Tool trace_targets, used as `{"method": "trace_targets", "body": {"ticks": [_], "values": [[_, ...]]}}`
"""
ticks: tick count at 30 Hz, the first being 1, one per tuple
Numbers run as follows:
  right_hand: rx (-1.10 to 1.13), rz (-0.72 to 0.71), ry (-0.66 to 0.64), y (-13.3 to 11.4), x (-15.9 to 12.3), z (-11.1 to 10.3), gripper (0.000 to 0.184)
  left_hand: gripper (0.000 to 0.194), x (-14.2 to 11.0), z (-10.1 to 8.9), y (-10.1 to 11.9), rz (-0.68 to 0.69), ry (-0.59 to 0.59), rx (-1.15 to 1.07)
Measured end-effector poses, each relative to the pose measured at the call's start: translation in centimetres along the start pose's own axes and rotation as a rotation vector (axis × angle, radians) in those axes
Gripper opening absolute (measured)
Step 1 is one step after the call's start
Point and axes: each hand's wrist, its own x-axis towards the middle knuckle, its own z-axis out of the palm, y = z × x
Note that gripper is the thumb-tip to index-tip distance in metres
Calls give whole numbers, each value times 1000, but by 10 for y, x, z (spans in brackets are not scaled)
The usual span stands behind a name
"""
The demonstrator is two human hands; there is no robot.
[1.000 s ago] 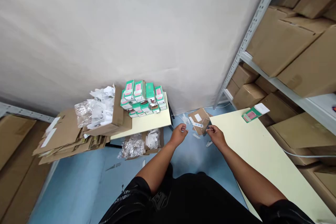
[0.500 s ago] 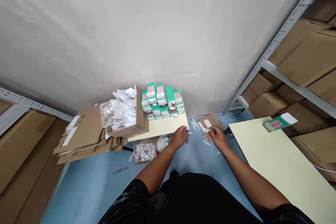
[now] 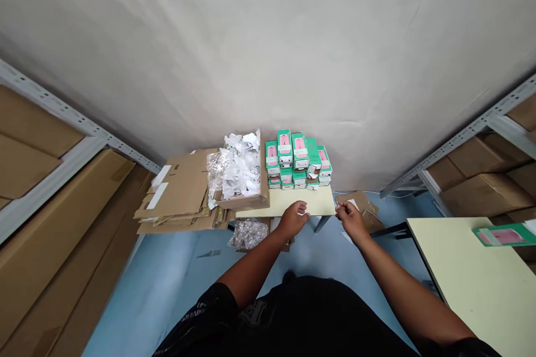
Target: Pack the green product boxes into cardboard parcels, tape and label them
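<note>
Your left hand (image 3: 294, 218), lower centre of frame: fingers curled, grip on anything can't be told. Your right hand (image 3: 350, 218), just right of it, apart: fingertips bunched, contents unclear. Nearest goods: green boxes (image 3: 300, 148), stacked mid-frame on a pale table (image 3: 285, 201). Left of them, an open carton (image 3: 263, 178) of crumpled white paper (image 3: 240, 170).

At the left stands a white perforated metal rack (image 3: 67, 109) with long brown cardboard boxes (image 3: 62, 234). Near it lies a stack of flattened brown cardboard (image 3: 184, 185). Behind rises a plain grey wall (image 3: 293, 56).
</note>
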Motion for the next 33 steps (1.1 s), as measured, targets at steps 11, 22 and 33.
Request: {"method": "trace_targets", "body": {"ticks": [11,22,33], "values": [[24,-92,-365,-45,29,50,46,34,-44,-37,1,-129,393,-6],[-2,-161,-686,-93,-8,144,37,28,-103,-116,-19,-191,747,29],[12,-293,-814,-128,-89,351,39,23,-159,-327,-82,-229,876,109]]}}
